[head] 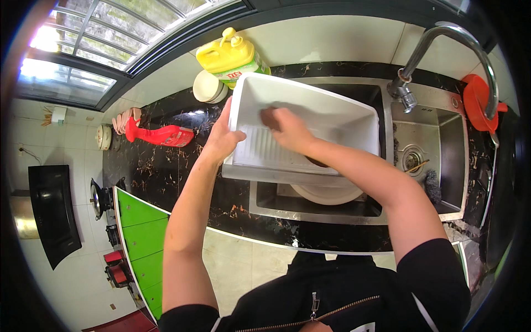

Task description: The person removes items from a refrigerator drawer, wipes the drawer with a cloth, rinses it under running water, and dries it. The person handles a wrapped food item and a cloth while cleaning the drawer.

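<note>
A white plastic drawer (pixel 332 99), like a refrigerator bin with a clear front panel (pixel 282 171), lies tilted over the left sink basin. My left hand (pixel 224 141) grips its left rim, thumb over the edge. Inside the drawer, my right hand (pixel 291 132) holds a brown scrubbing cloth or pad (pixel 269 118) near the ribbed wall. The pad's exact kind is blurred. Below the drawer, part of a round pale basin (pixel 327 195) shows in the sink; the drawer hides the rest.
A chrome faucet (pixel 450 31) arches over the right sink basin (pixel 452 145), which holds a dark scrubber (pixel 432 186) and a thin stick. Yellow detergent jug (pixel 228 56), stacked bowls (pixel 207 87) and a red spray bottle (pixel 166 136) stand or lie leftward. A red plastic container (pixel 477 103) sits far right.
</note>
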The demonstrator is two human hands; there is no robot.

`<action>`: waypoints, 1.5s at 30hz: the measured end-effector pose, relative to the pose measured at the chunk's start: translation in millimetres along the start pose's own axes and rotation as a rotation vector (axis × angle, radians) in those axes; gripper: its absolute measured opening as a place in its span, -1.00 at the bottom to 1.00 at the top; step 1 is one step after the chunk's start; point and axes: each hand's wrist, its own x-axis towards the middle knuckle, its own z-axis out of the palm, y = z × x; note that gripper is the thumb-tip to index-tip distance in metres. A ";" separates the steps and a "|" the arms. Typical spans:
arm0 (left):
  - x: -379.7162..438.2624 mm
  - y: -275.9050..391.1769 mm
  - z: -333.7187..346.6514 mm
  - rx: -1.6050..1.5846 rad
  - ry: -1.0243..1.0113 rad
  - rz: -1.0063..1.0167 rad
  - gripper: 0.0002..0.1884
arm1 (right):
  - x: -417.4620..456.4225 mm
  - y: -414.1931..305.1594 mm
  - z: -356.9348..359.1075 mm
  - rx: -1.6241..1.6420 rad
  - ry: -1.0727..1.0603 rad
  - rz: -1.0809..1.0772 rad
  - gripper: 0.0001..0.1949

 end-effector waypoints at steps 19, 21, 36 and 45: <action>-3.7 6.5 7.9 0.213 0.120 0.101 -0.27 | -18.6 46.9 -1.9 -0.338 -0.361 0.146 -0.74; -0.3 5.3 7.0 0.224 0.104 0.122 -0.26 | 4.4 41.9 51.8 -0.217 -0.117 -0.060 -0.78; -0.3 3.1 8.7 0.303 0.109 0.105 -0.27 | -48.1 90.8 -34.7 -0.333 -0.441 -0.075 -0.62; 3.9 7.2 10.4 0.269 0.140 0.097 -0.26 | -47.7 51.0 -16.2 0.004 -0.842 -0.428 -0.69</action>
